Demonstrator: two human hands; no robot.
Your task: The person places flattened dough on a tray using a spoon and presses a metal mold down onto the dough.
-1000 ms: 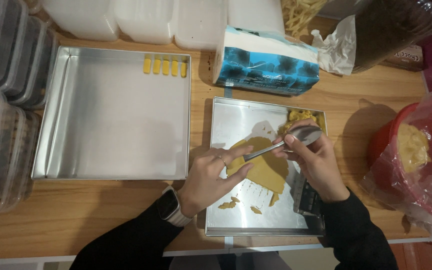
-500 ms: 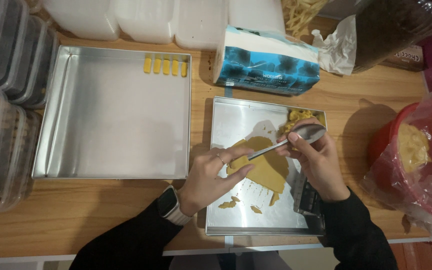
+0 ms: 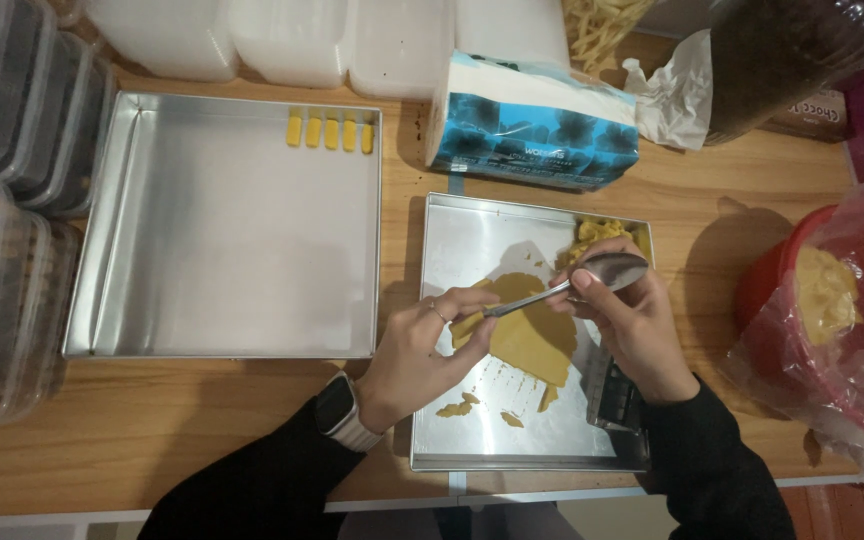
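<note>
We see the right hand [image 3: 632,325] pinching a metal spoon [image 3: 582,280] near its bowl end, thumb and fingers pressed together on it. The bowl sits above the fingers, tilted up toward the far right corner of the small tray [image 3: 452,240]. The handle runs down-left from the grip, its tip resting on the flat sheet of yellow dough [image 3: 532,340].

The left hand [image 3: 422,355] pinches a small strip of dough [image 3: 467,325] between thumb and forefinger, right at the sheet's left edge and touching the spoon handle's tip. The other fingers curl in loosely. There is a ring on 1 finger and a smartwatch [image 3: 342,412] at the wrist.

The dough sheet lies mid-tray, between the 2 hands and directly under the spoon handle. Loose crumbs [image 3: 462,405] sit near the tray's front, and a crumbly dough heap [image 3: 592,232] sits in the far right corner, just behind the spoon bowl.

To the left, the large tray [image 3: 222,300] holds 5 yellow dough sticks [image 3: 330,132] in a row along its far edge, well apart from both hands. A blue tissue pack [image 3: 532,125] lies behind the small tray. A red bowl in a plastic bag [image 3: 832,310] sits at right.
</note>
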